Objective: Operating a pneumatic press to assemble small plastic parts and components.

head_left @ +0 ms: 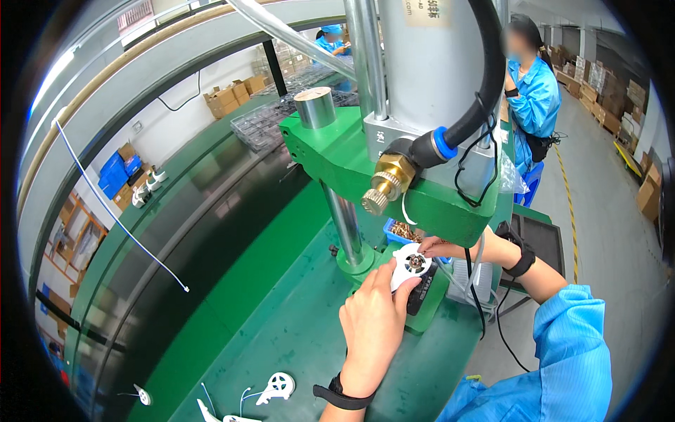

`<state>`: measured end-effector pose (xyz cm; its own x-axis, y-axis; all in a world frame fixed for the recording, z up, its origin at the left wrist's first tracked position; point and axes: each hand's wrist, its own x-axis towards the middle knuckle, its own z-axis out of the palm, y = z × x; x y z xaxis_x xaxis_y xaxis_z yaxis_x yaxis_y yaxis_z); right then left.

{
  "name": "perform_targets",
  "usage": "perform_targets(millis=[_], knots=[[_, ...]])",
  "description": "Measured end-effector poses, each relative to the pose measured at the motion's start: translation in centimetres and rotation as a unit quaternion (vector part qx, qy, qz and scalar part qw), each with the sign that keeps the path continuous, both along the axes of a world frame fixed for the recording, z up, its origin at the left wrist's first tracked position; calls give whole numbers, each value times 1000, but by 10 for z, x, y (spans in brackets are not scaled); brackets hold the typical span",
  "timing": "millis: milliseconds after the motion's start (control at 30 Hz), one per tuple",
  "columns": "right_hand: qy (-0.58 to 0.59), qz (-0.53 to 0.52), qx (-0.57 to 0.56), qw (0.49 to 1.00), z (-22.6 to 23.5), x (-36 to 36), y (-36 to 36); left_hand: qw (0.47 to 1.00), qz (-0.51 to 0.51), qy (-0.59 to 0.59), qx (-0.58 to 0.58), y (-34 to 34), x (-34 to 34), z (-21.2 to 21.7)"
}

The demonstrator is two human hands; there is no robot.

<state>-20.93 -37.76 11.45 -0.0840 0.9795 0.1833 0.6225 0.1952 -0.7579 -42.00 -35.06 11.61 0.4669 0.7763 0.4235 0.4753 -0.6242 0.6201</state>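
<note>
A white round plastic housing [403, 278] with a metal piece at its centre sits under the head of a green bench press [436, 214]. My left hand [369, 313] grips it along its lower left side, thumb and fingers closed on the edge. At the upper right rim, the bent fingers of my right hand [450, 248] pinch the same part; its fingertips are partly hidden. Beneath the housing lies the dark block [422, 299] of the press base. Just behind it, a blue bin [391, 234] holds small brass-coloured pieces.
More white plastic parts [281, 385] with thin wires lie at the front left of the green table [302, 352]. A conveyor [232, 274] runs along the left. Black hoses and cables [485, 91] hang by the press. A person in blue [538, 105] stands at the right.
</note>
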Motion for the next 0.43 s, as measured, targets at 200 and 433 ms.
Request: perform_targets(millis=[200, 433], knots=[[29, 94, 24, 995, 14, -11, 12, 1000, 4, 11, -13, 2, 0, 2], [-9, 110, 45, 993, 15, -7, 8, 1000, -1, 14, -17, 1, 1, 3]])
